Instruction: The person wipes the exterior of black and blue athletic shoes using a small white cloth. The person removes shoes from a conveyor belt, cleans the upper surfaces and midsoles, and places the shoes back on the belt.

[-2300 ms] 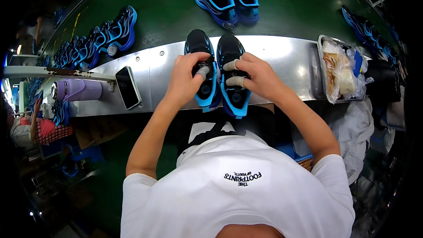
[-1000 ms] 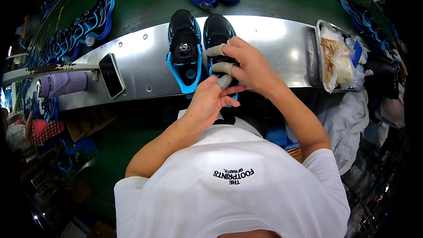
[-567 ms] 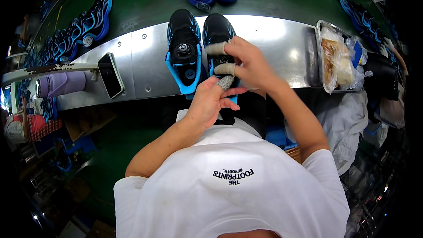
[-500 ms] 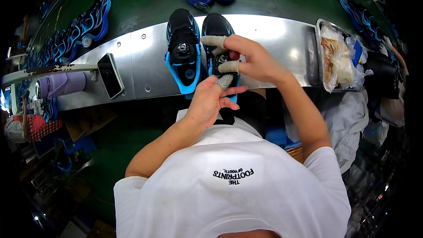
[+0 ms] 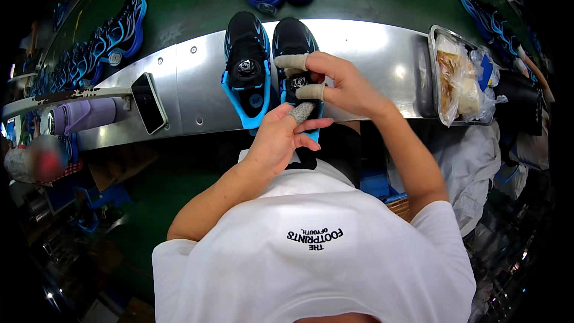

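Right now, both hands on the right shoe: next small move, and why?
Probably turn the dial on the right shoe. The right hand already pinches around it with taped fingers, and the left hand braces the heel end. The left shoe lies untouched.

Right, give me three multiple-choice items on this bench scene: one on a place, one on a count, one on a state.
1. Where does the phone lie?
A. on the metal shelf, left of the pair of shoes
B. in the tray
C. on the green belt

2. How many shoes stand on the shelf at the hands?
A. one
B. two
C. four

3. What is the right hand doing?
A. resting flat on the shelf
B. holding the phone
C. gripping the right shoe at its dial

Answers:
1. A, the dark phone lies on the steel, left of the left shoe.
2. B, a black and blue pair stands side by side.
3. C, its taped fingers close over the shoe's top while the left hand touches the heel end.
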Motion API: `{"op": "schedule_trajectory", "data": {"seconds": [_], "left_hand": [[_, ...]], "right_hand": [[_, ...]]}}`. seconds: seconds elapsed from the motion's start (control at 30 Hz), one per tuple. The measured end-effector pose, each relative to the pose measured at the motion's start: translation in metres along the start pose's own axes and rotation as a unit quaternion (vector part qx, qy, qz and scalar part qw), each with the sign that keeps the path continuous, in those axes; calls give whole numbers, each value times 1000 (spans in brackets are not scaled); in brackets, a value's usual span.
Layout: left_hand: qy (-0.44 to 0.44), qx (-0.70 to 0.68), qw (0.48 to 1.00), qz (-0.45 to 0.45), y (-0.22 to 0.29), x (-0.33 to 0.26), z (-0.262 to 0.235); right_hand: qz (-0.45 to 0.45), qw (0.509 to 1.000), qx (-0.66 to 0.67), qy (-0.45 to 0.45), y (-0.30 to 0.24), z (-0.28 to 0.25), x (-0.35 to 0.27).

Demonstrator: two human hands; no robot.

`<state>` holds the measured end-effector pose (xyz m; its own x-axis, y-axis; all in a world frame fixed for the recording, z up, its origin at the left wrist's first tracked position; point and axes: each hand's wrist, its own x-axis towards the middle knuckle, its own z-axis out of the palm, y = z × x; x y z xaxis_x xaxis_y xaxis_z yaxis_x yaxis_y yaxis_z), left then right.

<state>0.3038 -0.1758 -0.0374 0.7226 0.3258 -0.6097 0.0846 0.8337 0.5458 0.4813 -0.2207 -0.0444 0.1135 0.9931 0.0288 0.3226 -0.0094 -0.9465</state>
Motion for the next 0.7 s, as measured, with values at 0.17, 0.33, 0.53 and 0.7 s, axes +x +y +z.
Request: {"op": "schedule_trajectory", "data": {"seconds": [0.17, 0.33, 0.53, 0.7], "left_hand": [[26, 4, 1000, -6, -1, 5, 2], [27, 42, 998, -35, -1, 1, 1], [17, 18, 999, -30, 7, 0, 2], [7, 16, 1000, -9, 2, 1, 0]], "right_hand": [[3, 993, 63, -99, 8, -7, 10], [-32, 984, -57, 168, 0, 43, -19], [-10, 1000, -7, 11, -3, 4, -3], [-54, 995, -65, 55, -5, 14, -7]]}}
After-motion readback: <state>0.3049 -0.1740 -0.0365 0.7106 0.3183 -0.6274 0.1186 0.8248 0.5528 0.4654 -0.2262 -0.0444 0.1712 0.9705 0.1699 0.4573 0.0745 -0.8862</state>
